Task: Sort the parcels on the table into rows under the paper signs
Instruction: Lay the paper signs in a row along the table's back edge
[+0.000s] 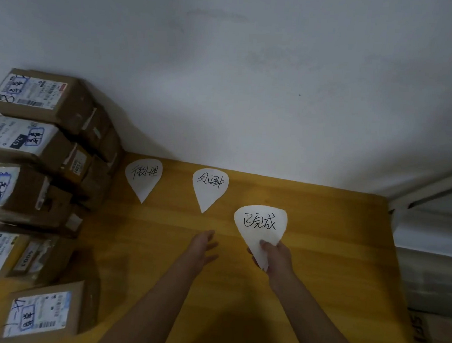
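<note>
Several closed parcels (36, 97); sign (260, 222) in right hand (276, 258)

Held sign (260, 224) 已完成, mid sign (209, 186) 处理中, box (30, 260) 4003

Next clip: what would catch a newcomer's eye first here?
The right hand pinches the held sign, white paper with handwriting, over the yellow table, right of centre. The left sign and middle sign lie flat near the far wall; the left hand is open beside the right. Labelled brown parcels are piled along the table's left edge.
</note>
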